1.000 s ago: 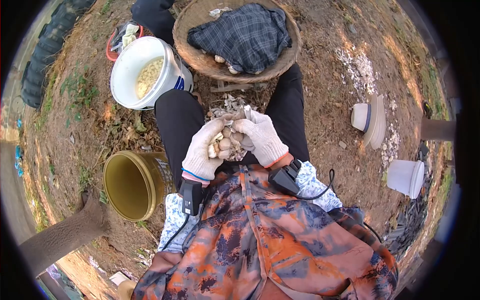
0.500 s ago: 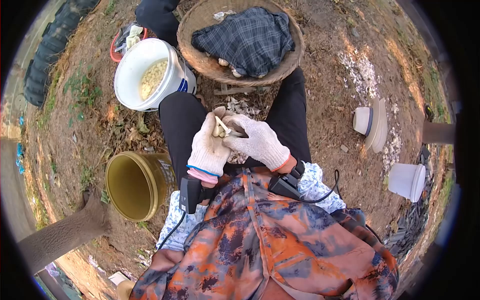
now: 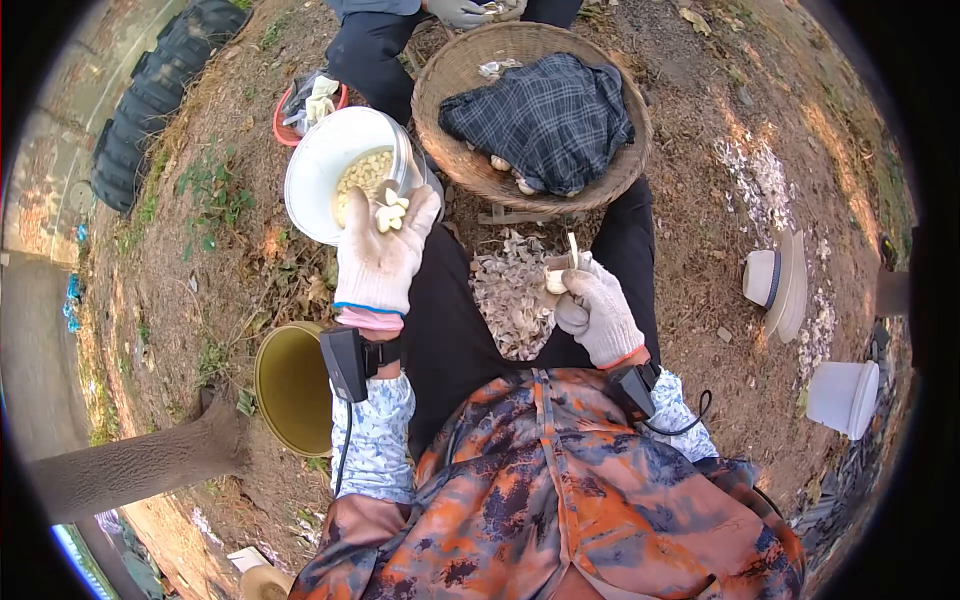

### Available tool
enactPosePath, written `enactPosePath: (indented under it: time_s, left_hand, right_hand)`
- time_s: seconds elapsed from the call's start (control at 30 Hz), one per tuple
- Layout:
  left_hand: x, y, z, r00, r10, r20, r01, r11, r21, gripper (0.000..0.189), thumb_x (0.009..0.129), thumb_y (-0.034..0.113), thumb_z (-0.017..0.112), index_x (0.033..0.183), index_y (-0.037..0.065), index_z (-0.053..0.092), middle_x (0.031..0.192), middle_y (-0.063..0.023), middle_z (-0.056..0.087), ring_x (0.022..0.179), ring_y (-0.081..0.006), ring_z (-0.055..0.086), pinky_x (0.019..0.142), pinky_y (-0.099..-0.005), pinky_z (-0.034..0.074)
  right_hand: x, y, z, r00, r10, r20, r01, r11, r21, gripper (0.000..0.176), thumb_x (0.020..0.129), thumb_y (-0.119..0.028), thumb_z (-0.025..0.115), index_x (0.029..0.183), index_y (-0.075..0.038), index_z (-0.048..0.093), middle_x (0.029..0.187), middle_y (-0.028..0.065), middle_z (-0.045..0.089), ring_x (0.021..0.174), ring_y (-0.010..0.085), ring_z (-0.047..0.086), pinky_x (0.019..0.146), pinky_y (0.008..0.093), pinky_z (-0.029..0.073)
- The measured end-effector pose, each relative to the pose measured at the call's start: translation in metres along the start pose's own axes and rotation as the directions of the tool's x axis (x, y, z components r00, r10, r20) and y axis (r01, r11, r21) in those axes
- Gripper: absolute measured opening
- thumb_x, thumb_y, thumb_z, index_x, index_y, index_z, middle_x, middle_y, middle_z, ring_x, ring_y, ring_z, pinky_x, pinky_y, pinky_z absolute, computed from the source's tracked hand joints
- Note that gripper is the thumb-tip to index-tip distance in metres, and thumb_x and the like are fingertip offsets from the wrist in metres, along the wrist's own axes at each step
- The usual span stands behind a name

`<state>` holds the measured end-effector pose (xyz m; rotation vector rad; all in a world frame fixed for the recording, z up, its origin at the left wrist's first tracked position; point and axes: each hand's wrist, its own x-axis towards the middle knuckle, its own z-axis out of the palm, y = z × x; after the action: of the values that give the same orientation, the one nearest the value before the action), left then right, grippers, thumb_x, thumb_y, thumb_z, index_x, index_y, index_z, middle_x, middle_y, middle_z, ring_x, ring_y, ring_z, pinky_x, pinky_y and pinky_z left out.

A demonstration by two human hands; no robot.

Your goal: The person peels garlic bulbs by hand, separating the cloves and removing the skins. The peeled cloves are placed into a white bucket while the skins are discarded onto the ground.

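Note:
My left hand (image 3: 378,250), in a white knit glove, is palm up with its fingers apart at the near edge of the white bucket (image 3: 300,190). Several peeled garlic cloves (image 3: 391,212) lie on its fingers. More pale cloves (image 3: 365,175) are inside the bucket. Over my right thigh, my gloved right hand (image 3: 598,308) pinches a garlic piece (image 3: 556,280) with a pale stalk sticking up. Between my legs, a heap of garlic skins (image 3: 512,295) covers the ground.
A wicker basket (image 3: 440,100) holds a dark plaid cloth (image 3: 555,120). Behind it sits another person with gloved hands (image 3: 465,12). A yellow bucket (image 3: 290,390) stands left, a red basin (image 3: 290,132) upper left. On the right are a hat (image 3: 785,285) and a white tub (image 3: 840,395).
My hands have parted: the left has moved forward to the white bucket and opened with cloves on it, the right has moved right with the garlic piece. The view has shifted.

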<state>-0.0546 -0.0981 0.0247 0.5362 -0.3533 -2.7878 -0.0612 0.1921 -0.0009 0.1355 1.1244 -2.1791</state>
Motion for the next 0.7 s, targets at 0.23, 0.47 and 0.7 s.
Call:
enactPosePath:
  time_s: [0.23,0.47,0.7]
  left_hand:
    - [-0.001,0.011,0.004,0.969,0.245,0.022,-0.133,0.445,0.885,0.041,0.098,0.035,0.061,0.117,-0.002,0.066,0.101,-0.0102,0.068,0.075,-0.0155,0.066,0.063,-0.0259,0.053]
    - [-0.069,-0.093,0.01,0.946,-0.299,-0.125,0.293,0.628,0.721,0.028,0.102,0.023,0.056,0.117,0.0,0.062,0.09,-0.0064,0.069,0.067,-0.0106,0.065,0.055,-0.0231,0.051]
    - [-0.07,-0.087,-0.013,0.924,-0.377,-0.071,0.347,0.745,0.569,0.034,0.102,0.024,0.056,0.12,-0.005,0.063,0.094,-0.0091,0.068,0.066,-0.0111,0.056,0.058,-0.0241,0.044]
  right_hand:
    - [0.005,-0.003,0.011,0.997,-0.077,-0.008,0.075,0.983,-0.165,0.027,0.097,-0.015,0.065,0.118,0.002,0.062,0.084,0.0075,0.067,0.054,0.0047,0.049,0.047,0.0191,0.034]
    - [0.01,0.0,0.026,0.9,-0.401,0.17,0.37,0.497,-0.785,0.042,0.082,-0.028,0.082,0.11,-0.001,0.065,0.089,0.0088,0.067,0.078,0.0183,0.064,0.074,0.0328,0.053]
    - [0.004,0.002,0.011,0.992,-0.094,0.087,0.123,0.891,-0.438,0.03,0.089,-0.025,0.076,0.106,-0.002,0.066,0.081,0.0031,0.063,0.076,0.0055,0.055,0.063,0.028,0.048]
